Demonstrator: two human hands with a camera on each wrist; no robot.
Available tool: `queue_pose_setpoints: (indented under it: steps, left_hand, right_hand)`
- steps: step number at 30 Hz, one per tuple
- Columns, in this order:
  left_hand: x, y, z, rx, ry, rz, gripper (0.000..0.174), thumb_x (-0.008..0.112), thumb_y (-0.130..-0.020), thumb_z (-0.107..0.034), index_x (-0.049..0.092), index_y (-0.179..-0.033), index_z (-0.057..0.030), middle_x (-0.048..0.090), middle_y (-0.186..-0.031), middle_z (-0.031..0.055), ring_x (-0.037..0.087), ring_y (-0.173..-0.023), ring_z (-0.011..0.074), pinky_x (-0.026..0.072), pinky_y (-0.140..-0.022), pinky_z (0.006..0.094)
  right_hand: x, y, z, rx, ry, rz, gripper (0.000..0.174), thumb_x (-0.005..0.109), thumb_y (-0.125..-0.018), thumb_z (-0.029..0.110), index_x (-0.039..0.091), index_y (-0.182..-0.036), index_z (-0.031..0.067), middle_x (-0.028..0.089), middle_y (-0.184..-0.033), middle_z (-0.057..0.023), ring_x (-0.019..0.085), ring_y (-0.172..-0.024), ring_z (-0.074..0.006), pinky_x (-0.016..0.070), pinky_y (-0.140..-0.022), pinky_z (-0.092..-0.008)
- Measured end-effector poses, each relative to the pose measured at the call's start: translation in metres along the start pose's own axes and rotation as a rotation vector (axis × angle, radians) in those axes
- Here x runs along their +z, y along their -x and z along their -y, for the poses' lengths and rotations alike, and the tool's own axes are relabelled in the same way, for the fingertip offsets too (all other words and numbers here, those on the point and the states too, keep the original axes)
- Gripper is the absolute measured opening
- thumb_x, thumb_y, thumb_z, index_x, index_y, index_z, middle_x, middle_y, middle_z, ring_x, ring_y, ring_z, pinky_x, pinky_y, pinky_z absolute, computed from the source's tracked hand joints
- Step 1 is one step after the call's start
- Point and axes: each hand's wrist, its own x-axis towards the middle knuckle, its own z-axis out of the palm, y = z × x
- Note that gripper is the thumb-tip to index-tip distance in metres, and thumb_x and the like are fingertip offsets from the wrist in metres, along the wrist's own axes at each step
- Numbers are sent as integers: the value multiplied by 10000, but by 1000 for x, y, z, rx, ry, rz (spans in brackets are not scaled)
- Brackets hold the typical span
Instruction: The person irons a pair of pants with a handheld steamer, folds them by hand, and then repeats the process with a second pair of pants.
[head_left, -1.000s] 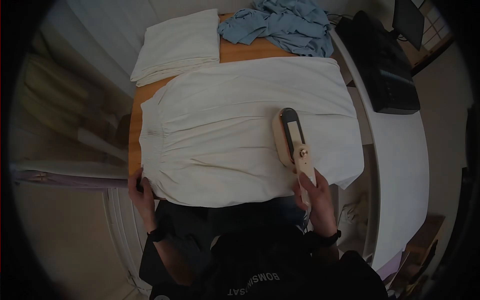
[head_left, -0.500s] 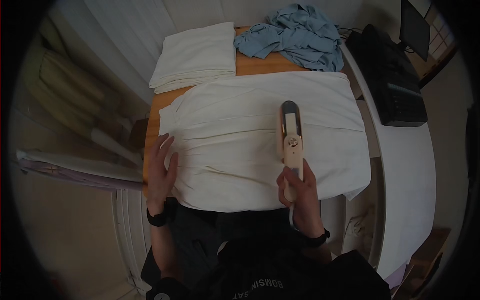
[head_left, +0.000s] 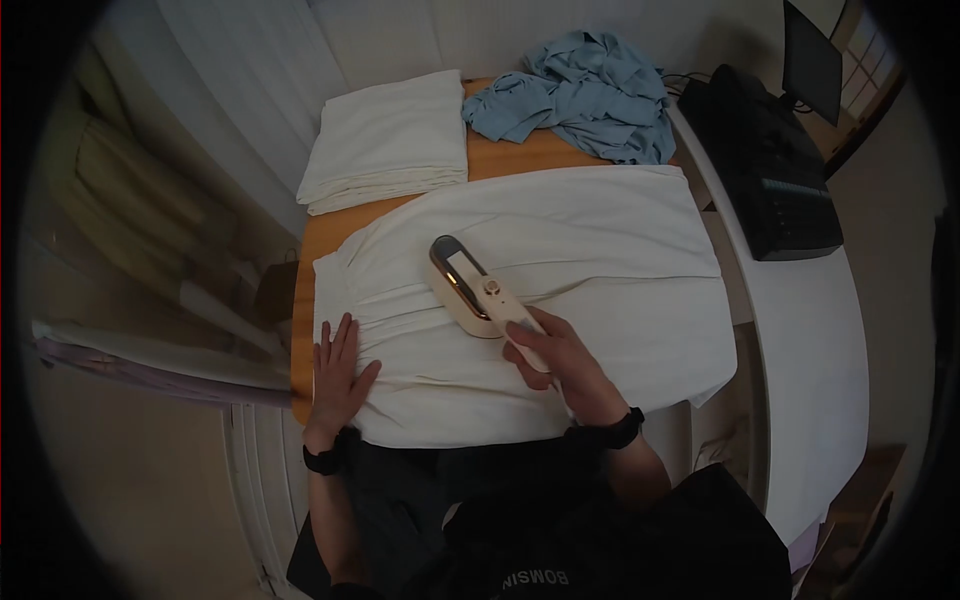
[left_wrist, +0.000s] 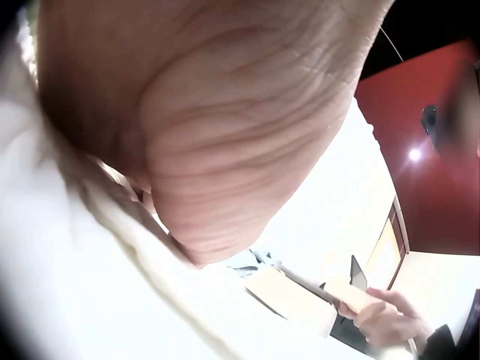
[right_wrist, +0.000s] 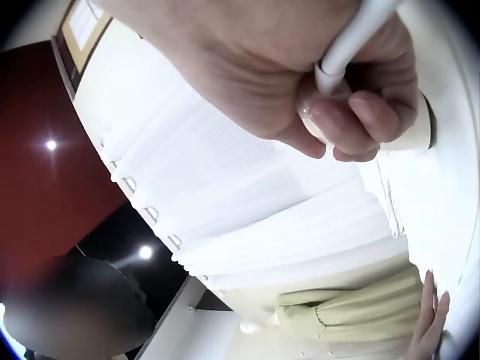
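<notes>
- Table (head_left: 303,300) — wooden top under both hands, bare in a strip just left of the left hand. No bin or basket shows. The table alone carries the laundry: one cloth spread out, one stack and one heap beyond it.
- Cloth (head_left: 610,250) — white, spread flat and covering most of the top. The gathered, pleated end lies by the left hand, and the smoother end runs out past the right hand.
- Blue heap (head_left: 585,90) — crumpled, well beyond the right hand, touching the cloth's far edge.
- Stack (head_left: 390,135) — folded white pieces, well beyond the left hand and beside the heap.
- Iron (head_left: 462,285) — cream handheld unit lying on the cloth between the hands, nose angled away and toward the left hand's side.
- Right hand (head_left: 555,360) — fingers wrapped round the iron's handle in a firm grasp. The wrist view shows a white cord leaving the handle's end.
- Left hand (head_left: 338,380) — flat, fingers straight and spread, pressing the cloth's near corner. It grasps nothing.
- Change: a second ago the iron stood far out on the right hand's side, nose straight away. It has since swung across toward the left hand. That hand has gone from pinching the cloth's edge to lying flat on it.
- Reading: the pressing has likely moved on to the pleated end, with the flat hand pinning the cloth.
</notes>
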Motion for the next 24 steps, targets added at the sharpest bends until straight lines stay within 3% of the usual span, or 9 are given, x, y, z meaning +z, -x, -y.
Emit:
queue_pose_setpoints:
  steps: [4,8,11,14,15,19,21,24]
  left_hand:
    - [0,1,1,-22,30,11,732,580,-984,-423,305,-1564,-71,229,-1660,96,109,-1537,396,88,-1221,575]
    - [5,4,6,-8,44,-11,732,572,-979,-436,311,-1566,-86,231,-1660,67,114,-1542,359,81,-1230,557]
    - [8,6,7,-6,67,-54,724,562,-978,-446,317,-1566,-102,234,-1658,46,119,-1544,334,80,-1241,533]
    - [11,7,8,5,40,-77,719,557,-977,-450,321,-1565,-111,235,-1657,39,121,-1543,328,79,-1247,517]
    - [12,8,9,9,53,-94,719,562,-975,-449,325,-1563,-108,240,-1656,33,124,-1543,327,80,-1247,516]
    - [10,6,7,11,59,-73,724,574,-969,-452,336,-1559,-108,242,-1656,32,122,-1543,330,76,-1244,524]
    - [9,5,7,-19,87,-58,729,589,-961,-450,345,-1555,-106,243,-1657,33,118,-1543,336,75,-1240,536]
    - [6,4,6,-2,89,-40,734,616,-950,-432,355,-1550,-98,244,-1658,39,113,-1544,345,71,-1233,549]
  right_hand:
    - [-79,38,18,-84,-21,-346,256,592,-997,264,529,-1164,81,564,-739,-18,341,-411,-49,245,-388,-226]
    - [-121,55,22,-242,-6,-535,192,577,-1008,255,521,-1115,105,547,-749,-10,336,-428,-56,235,-394,-234]
    - [-115,39,25,-383,3,-699,162,557,-1020,230,499,-1117,114,525,-775,-6,343,-445,-64,242,-410,-239]
    - [-66,5,12,-512,39,-722,175,581,-1011,201,467,-1110,113,523,-794,-14,342,-446,-72,259,-422,-259]
    - [-46,-3,6,-525,16,-662,183,593,-1007,202,466,-1104,114,531,-791,-14,341,-446,-70,259,-421,-257]
    - [41,-34,13,-246,64,-252,178,597,-1007,229,502,-1076,94,540,-774,-4,340,-452,-56,272,-432,-240]
    - [62,-57,12,-81,-21,-11,199,592,-1007,256,533,-1069,76,540,-777,1,334,-460,-46,269,-436,-240]
    - [83,-73,10,45,62,202,278,617,-990,298,556,-1109,54,552,-795,4,331,-480,-36,264,-446,-238]
